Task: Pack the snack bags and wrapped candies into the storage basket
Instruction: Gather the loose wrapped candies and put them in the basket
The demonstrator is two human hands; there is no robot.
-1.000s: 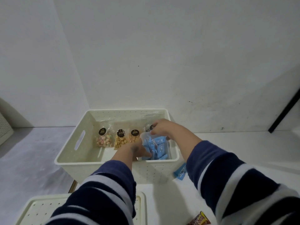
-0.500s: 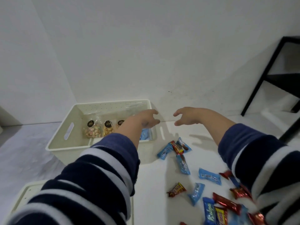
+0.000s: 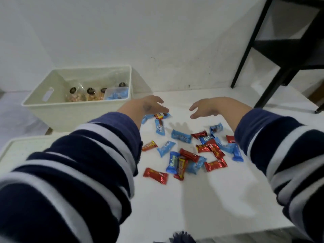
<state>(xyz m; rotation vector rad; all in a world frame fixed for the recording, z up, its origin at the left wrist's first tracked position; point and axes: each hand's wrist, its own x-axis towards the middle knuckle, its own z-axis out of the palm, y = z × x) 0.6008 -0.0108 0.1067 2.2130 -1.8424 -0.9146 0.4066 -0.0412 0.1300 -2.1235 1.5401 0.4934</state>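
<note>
Both my hands are out over the white table [image 3: 184, 199], empty, with the fingers loosely spread and slightly bent, the two palms turned toward each other. My left hand [image 3: 150, 106] hangs just above the far left edge of the scattered candies [image 3: 191, 149], over a small red and blue cluster near the basket; I cannot tell whether my fingertips touch those wrappers. My right hand [image 3: 205, 107] is held apart from it, above a bare patch of table beyond the pile, holding nothing. The candies lie loose on the table between my striped sleeves [image 3: 84, 163], blue wrappers and red wrappers mixed, some overlapping in the middle, a single red one [image 3: 155, 175] lying nearest to me. The cream basket [image 3: 57, 116] sits to the left against the wall. Inside it a row of clear snack bags [image 3: 87, 95] with dark round labels stands along the back, and a clear bag of blue candies [image 3: 116, 93] rests in its right corner. A cream lid [image 3: 21, 146] lies flat by my left sleeve. A black shelf frame [image 3: 254, 41] stands at the far right.
</note>
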